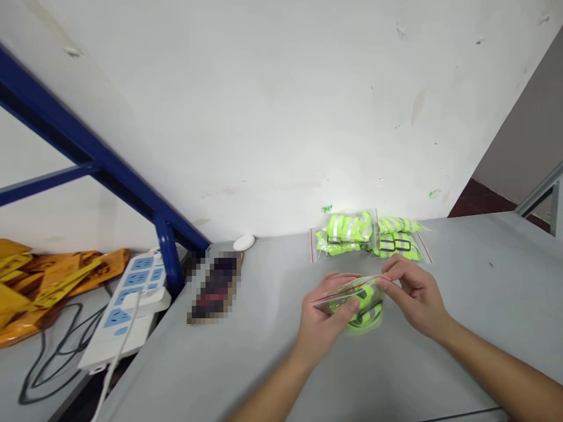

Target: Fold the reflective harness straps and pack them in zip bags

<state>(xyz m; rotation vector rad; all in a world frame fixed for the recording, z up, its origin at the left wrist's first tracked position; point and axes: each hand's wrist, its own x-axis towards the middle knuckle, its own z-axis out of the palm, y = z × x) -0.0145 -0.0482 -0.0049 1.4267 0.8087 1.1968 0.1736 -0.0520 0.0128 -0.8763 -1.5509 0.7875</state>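
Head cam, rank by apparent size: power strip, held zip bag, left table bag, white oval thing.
1. White power strip
2. Tie, unsure: held zip bag of hi-vis gear, left resting zip bag; held one is nearer camera.
3. White oval object

The clear zip bag (356, 302) is partly hidden by the left hand (323, 319) and the right hand (416, 296), and its contents are blurred. The left forearm (272, 392) and the right forearm (497, 375) are cut off by the lower edge. A dark flat object (213, 288) is pixelated beyond recognition. The orange plastic sheeting (65, 287) is cut off by the left edge, its printing unreadable.
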